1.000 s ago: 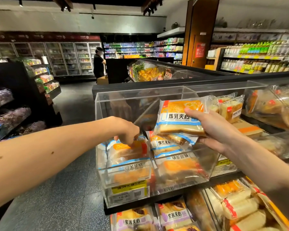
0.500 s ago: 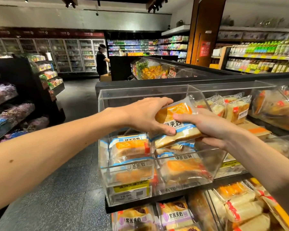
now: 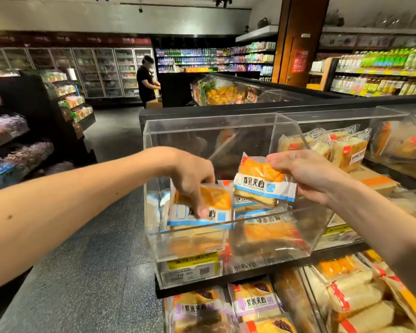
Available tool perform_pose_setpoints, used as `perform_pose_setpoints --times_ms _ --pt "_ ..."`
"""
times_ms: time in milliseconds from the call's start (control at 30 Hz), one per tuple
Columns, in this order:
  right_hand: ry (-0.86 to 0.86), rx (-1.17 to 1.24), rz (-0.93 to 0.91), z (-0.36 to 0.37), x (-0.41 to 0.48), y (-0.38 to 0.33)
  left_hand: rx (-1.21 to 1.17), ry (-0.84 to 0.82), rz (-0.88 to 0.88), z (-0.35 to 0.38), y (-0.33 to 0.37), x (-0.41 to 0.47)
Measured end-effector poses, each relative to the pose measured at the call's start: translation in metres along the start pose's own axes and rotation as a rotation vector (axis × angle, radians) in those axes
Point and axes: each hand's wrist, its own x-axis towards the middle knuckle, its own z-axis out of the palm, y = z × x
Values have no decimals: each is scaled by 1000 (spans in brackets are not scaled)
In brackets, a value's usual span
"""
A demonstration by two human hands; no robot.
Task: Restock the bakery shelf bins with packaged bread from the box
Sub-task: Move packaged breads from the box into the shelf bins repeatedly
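A clear acrylic bin [image 3: 226, 123] on the shelf holds several orange-and-white bread packets. My left hand [image 3: 192, 179] reaches into the bin's left side and grips one packet [image 3: 211, 203] from above, thumb pressed on its front. To the right, my right hand [image 3: 308, 176] pinches a second bread packet [image 3: 262, 186] by its top corner; it hangs above the packets lying in the bin's right half. The box is not in view.
Neighbouring acrylic bins [image 3: 346, 150] to the right hold other wrapped bread. Purple-labelled packets [image 3: 255, 304] fill the shelf below, under a price tag [image 3: 190, 272]. A person [image 3: 145, 80] stands far down the aisle. Dark shelving [image 3: 46, 116] lines the left.
My left hand took a packet from the right hand's stack and lowered it into the bin's left side. The right hand still holds one packet, now tilted upright.
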Motion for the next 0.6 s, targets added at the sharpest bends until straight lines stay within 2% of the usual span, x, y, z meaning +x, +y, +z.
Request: perform_pose_setpoints --times_ms 200,400,433,500,567,600 --pt "13 -66 -6 1 -1 0 129 -215 -92 30 2 27" --pt "-5 -99 -18 -3 2 3 424 -227 -211 28 14 15" --pt "-11 -102 -16 -4 4 4 432 -169 -217 24 15 11" --pt "-25 -104 -20 -4 7 5 303 77 -179 10 13 1" --pt "-35 -87 -21 -2 12 4 86 351 -38 -2 10 -3" --pt "-38 -68 -19 0 14 2 7 430 66 -4 9 -3"
